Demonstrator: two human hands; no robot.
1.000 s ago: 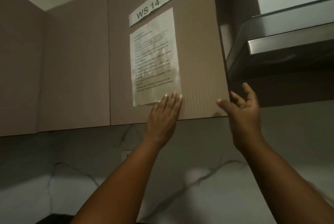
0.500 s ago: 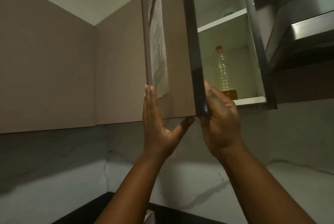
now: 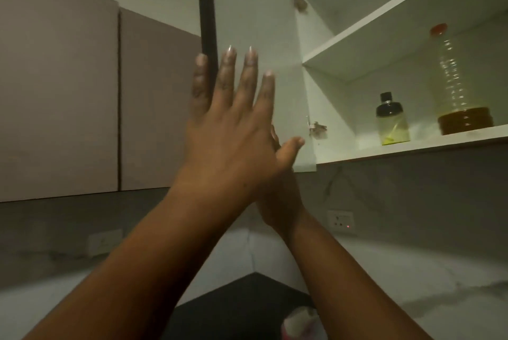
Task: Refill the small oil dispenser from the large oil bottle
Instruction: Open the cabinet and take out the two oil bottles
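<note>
**Ana:** Grey marbled wall (image 3: 412, 194) is running behind everything in the head view, with closed cupboard fronts (image 3: 60, 92) sitting to the left and one cupboard door (image 3: 247, 23) standing swung out edge-on.

**Ben:** Where are the hands sitting?

**Ana:** Left hand (image 3: 231, 125) is lying flat against that door, fingers straight and spread wide, one finger sitting past the door's dark edge; I'd say it is keeping the door out of the way. Right hand (image 3: 280, 188) is sitting behind and below it, mostly hidden, so I cannot tell whether it is spread or curled. Only what may be its thumb is poking out near the door's lower corner.

**Ben:** And the oil things?

**Ana:** Both are standing upright on the lower shelf (image 3: 412, 147) inside. Small dispenser (image 3: 393, 120), dark cap on, is showing only a trace of yellow at its bottom. Large bottle (image 3: 461, 84), orange cap on, is standing just beside it to the right with amber oil filling its lowest part.

**Ben:** So nothing is being poured yet?

**Ana:** No; neither hand is touching them. Probably the reaching-in is coming next.
</note>
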